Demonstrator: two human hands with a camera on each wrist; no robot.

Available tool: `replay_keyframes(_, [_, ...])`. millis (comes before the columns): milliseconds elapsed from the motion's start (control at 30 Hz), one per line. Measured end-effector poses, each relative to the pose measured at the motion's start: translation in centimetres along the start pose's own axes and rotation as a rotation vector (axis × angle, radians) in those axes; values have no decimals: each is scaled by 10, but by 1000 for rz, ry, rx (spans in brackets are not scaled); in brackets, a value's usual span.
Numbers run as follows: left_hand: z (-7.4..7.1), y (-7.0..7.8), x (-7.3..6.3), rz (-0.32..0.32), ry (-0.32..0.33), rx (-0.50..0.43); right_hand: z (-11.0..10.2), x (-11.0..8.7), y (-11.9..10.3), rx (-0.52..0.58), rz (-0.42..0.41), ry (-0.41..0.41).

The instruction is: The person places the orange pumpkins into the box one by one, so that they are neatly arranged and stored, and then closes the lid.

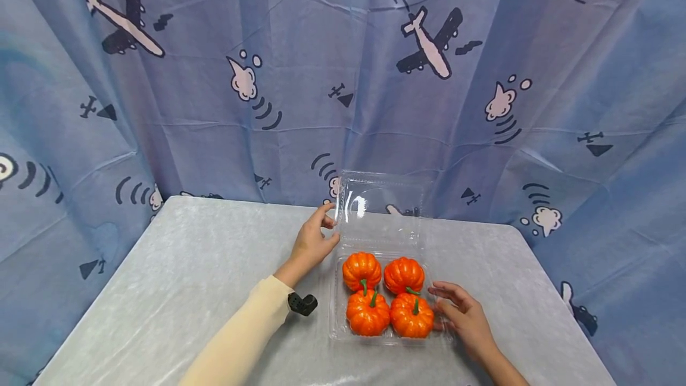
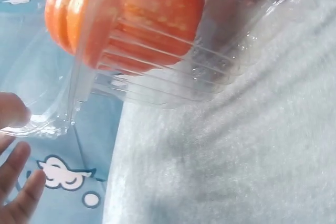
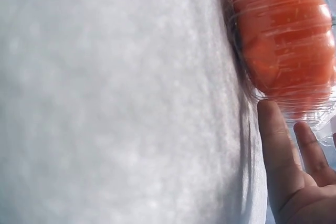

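A clear plastic clamshell container [image 1: 339, 332] sits on the table with its lid [image 1: 382, 228] raised at the back. Several small orange pumpkins [image 1: 367, 314] with green stems fill the base in two rows. My left hand [image 1: 312, 242] is at the left edge of the lid, thumb and a finger pinching its rim. In the left wrist view the thumb [image 2: 13, 111] overlaps the rim while other fingers spread away. Beside the base's right wall is my right hand [image 1: 467, 317]. Its fingers [image 3: 275, 140] reach straight to the clear wall, against a pumpkin [image 3: 283, 35] inside.
A pale cloth-like cover lies over the table [image 1: 225, 255]. Behind its far edge hangs a blue curtain [image 1: 300, 76] printed with airplanes and clouds, close behind the raised lid. A black wrist device [image 1: 302, 304] is strapped at the left sleeve [image 1: 241, 338].
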State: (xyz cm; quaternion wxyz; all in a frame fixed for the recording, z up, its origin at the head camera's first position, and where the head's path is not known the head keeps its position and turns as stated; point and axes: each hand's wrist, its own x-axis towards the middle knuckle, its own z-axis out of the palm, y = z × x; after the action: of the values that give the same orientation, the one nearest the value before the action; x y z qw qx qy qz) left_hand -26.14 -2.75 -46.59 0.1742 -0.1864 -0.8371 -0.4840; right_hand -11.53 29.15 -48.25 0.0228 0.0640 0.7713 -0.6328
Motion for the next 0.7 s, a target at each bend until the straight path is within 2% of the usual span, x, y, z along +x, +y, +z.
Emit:
replay_keyframes(133, [-4,3,-2,50,3,42,1,0,1,-3,-11,5])
replay_keyframes(333, [-10,8,-6,88,8,62,1,-1,1,-2,-19,4])
replay_keyframes(533, [-15,13,-13,115,34,36,-4,-4,0,-18,-17,-30])
replay_keyframes(700, [-21,20,-21,103,21,-6,-10,-7,-3,-51,-17,-38])
